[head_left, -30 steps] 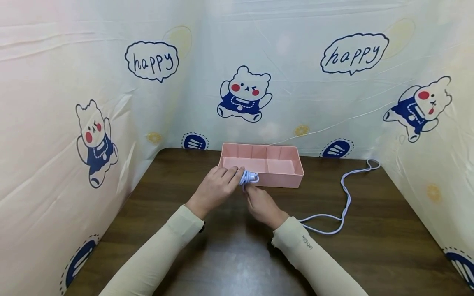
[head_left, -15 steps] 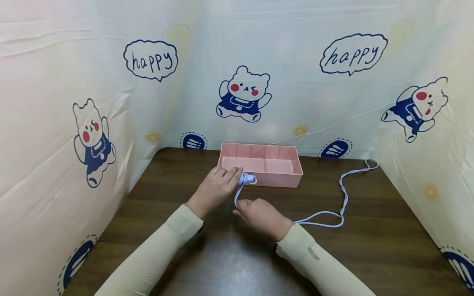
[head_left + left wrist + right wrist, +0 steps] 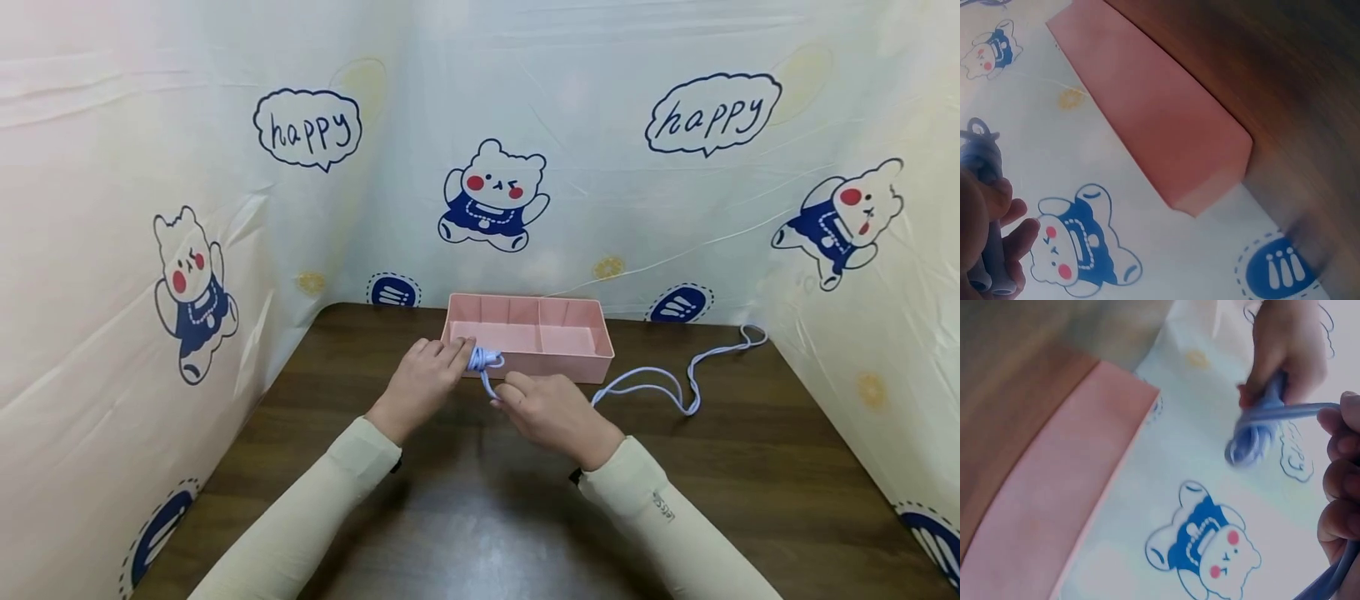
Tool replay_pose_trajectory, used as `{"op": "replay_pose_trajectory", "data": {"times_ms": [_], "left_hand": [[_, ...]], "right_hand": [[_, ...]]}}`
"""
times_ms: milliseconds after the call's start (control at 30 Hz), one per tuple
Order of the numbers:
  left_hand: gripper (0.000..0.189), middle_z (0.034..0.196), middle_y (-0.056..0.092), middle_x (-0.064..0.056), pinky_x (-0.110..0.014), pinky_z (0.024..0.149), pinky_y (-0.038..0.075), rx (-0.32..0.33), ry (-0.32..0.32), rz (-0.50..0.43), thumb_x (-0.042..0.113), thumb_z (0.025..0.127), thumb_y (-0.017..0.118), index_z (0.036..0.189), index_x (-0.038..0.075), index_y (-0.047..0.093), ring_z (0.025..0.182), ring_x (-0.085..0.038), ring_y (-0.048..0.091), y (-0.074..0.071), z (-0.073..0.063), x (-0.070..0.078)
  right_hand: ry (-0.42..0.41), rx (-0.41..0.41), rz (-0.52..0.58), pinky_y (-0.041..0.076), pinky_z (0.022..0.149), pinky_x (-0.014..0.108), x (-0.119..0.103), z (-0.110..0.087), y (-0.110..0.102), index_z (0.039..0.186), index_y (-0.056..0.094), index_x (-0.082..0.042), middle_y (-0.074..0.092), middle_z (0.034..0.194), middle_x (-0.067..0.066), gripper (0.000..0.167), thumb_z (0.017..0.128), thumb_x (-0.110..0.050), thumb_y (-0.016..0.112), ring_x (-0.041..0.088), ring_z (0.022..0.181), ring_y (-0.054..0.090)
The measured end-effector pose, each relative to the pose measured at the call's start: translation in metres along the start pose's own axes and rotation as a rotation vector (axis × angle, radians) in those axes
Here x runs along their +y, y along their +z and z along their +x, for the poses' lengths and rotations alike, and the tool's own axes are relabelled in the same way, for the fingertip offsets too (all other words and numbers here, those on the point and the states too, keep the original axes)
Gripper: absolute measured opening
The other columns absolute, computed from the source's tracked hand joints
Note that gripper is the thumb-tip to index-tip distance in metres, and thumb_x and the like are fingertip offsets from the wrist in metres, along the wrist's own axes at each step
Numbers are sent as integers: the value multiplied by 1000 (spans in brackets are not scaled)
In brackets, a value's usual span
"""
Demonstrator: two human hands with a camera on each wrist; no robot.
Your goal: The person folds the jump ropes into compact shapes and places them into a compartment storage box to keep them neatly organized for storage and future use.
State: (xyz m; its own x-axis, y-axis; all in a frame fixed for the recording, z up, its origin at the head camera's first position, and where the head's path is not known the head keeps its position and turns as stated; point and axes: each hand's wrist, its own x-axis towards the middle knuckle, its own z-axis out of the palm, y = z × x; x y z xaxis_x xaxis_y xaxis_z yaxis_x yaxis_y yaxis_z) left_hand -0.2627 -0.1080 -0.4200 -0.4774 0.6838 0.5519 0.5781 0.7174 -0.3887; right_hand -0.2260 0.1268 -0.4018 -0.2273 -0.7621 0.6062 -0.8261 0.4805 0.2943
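Note:
A light blue jump rope [image 3: 486,358] is partly wound in coils around its two handles. My left hand [image 3: 422,383] grips the handles just in front of the pink box. In the left wrist view, two hollow handle ends [image 3: 1002,288] stick out below the curled fingers [image 3: 1017,234]. My right hand [image 3: 558,414] pinches the doubled cord a short way right of the coils. Between the hands the cord looks pulled straight in the right wrist view, where the coiled bundle [image 3: 1254,440] shows a round loop at its end. The rest of the cord [image 3: 693,387] trails from my right hand to the back right corner.
A pink box [image 3: 558,367] with a divider inside stands at the back of the dark wooden table [image 3: 480,508], right behind the hands. A printed curtain [image 3: 600,192] rises around the table at the back and both sides.
My right hand has swung down below the bundle, then back up and right, drawing the cord round. The left hand has shifted slightly left. The trailing cord's near loop has slid up toward the box.

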Motion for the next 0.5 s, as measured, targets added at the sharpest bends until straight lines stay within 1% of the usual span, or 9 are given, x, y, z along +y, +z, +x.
{"op": "replay_pose_trajectory", "data": {"times_ms": [67,133,233,300,333,400,500], "left_hand": [[50,120,66,-14,-36,71,48,16,-12,-19,13,85,76,131,2,59,84,-27,63,-1,-2,-2],[50,120,66,-14,-36,70,48,32,-10,-29,12,84,77,130,2,60,84,-28,63,-1,-2,-3],[49,118,66,-13,-35,68,47,40,28,-9,10,84,77,129,2,60,83,-27,63,-1,-2,-1],[52,119,66,-12,-35,67,47,38,57,-11,9,81,79,129,3,60,86,-27,63,-2,-1,2],[53,119,65,-12,-35,69,48,34,74,-14,9,81,80,130,4,60,88,-27,63,-2,-1,4],[56,123,64,-11,-35,78,51,31,110,-26,7,79,80,131,4,59,97,-27,63,-4,-2,7],[60,127,62,-10,-40,92,49,43,158,-57,5,79,81,134,4,57,108,-27,60,-10,-2,10]], "right_hand": [[14,-7,2,40,43,24,4,1,-7,89,61,-7,49,74,0,15,94,-20,65,11,51,41],[24,-6,-2,42,45,25,8,3,-12,91,62,-7,52,76,1,14,95,-20,64,12,53,44],[37,-15,-16,47,50,26,15,7,-16,96,62,-6,55,81,2,14,95,-20,64,13,57,49],[49,-16,-25,49,53,26,21,9,-17,98,62,-6,55,82,3,15,94,-20,66,14,59,50],[54,-14,-23,49,54,26,25,9,-17,99,62,-6,54,81,3,15,93,-20,67,14,60,50],[68,2,0,50,57,24,32,11,-16,100,64,-7,55,81,2,17,91,-19,71,13,61,51],[97,53,48,49,58,24,44,12,-13,106,68,-11,57,81,1,20,87,-16,74,12,61,52]]}}
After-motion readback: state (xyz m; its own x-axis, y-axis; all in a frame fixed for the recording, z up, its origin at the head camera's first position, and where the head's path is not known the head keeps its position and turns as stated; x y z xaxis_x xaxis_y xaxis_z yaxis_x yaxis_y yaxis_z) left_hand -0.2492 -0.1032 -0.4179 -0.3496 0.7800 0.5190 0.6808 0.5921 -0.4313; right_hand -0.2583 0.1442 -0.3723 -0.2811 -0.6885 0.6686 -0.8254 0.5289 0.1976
